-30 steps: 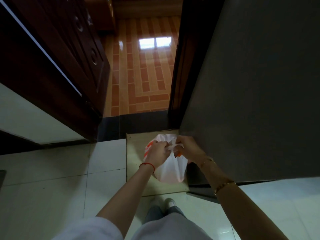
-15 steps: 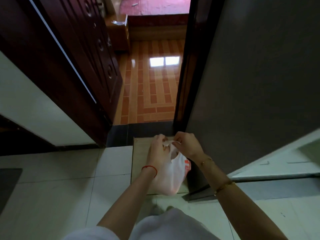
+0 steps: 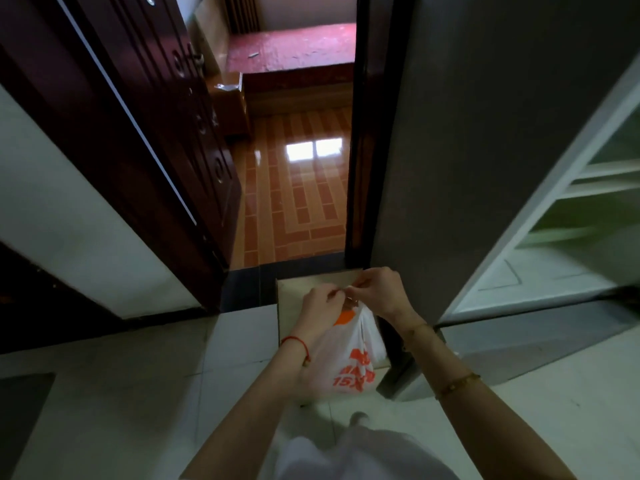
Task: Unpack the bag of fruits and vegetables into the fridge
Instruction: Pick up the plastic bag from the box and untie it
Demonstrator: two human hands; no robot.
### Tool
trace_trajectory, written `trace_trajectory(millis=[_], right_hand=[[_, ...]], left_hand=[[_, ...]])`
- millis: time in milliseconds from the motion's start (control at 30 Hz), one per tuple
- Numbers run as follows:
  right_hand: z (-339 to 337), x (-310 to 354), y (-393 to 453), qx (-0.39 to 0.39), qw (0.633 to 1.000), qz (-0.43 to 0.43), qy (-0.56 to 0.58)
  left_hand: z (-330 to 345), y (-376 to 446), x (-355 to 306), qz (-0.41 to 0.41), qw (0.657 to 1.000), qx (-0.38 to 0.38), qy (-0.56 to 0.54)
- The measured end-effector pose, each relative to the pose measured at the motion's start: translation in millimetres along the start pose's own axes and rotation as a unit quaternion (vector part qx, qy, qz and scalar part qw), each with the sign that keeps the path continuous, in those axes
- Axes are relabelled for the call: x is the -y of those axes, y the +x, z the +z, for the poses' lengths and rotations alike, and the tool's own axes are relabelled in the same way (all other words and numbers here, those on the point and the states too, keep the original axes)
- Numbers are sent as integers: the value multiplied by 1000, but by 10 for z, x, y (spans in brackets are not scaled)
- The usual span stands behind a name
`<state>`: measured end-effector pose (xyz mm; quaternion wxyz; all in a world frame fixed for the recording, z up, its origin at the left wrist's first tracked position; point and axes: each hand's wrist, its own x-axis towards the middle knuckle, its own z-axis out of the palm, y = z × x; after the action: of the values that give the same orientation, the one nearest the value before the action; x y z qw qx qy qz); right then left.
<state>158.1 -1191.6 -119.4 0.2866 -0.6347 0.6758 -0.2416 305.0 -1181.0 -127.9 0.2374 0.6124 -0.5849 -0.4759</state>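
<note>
Dark wooden door (image 3: 166, 140) stands open, up-left of the hands; orange patterned floor tiles (image 3: 298, 202) lie beyond them.

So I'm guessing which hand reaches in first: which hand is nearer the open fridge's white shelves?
Right. The right hand pinches the top of the white plastic bag with orange print on the side toward the fridge shelves; the left hand grips it farther away.

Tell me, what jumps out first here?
A white plastic bag with orange print hangs at bottom centre, its top pinched by the left hand and the right hand. Beyond the open dark wooden door, window light gleams on the glossy orange tiled floor.
</note>
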Motion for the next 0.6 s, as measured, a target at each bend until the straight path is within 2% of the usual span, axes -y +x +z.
trace_trajectory(millis=[133, 200, 400, 600], right_hand=[[-35, 50, -395, -52, 997, 30, 46], [-84, 48, -559, -70, 995, 39, 52], [-188, 6, -1070, -129, 987, 70, 58], [-308, -65, -1525, -182, 973, 121, 81]], left_hand=[[-61, -444, -18, 26, 996, 85, -22], [-40, -623, -47, 52, 992, 114, 22], [96, -1010, -177, 182, 975, 94, 83], [315, -1259, -171, 205, 967, 126, 81]])
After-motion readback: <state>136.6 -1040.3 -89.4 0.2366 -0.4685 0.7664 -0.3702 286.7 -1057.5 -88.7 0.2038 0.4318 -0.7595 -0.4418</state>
